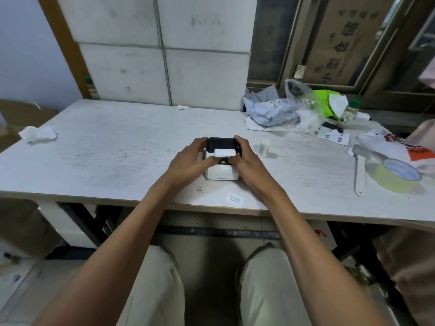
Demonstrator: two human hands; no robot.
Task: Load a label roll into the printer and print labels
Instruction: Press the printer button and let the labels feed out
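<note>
A small white label printer (220,172) with a black lid (221,143) stands in the middle of the white table (117,161). A white label strip (224,152) pokes out of its slot, above a lit green light. My left hand (190,158) grips the printer's left side, thumb lying across the top front. My right hand (247,156) holds the right side, fingers on the lid's corner. A printed white label (234,198) lies flat near the table's front edge. A small white roll (264,148) stands just right of my right hand.
Crumpled tissue (37,135) lies at the far left. Plastic bags and packaging (289,109), a small bottle (348,112), printed sheets (333,135), a tape roll (397,175) and a white strip (360,177) crowd the right side. White foam panels (162,50) rise behind the table.
</note>
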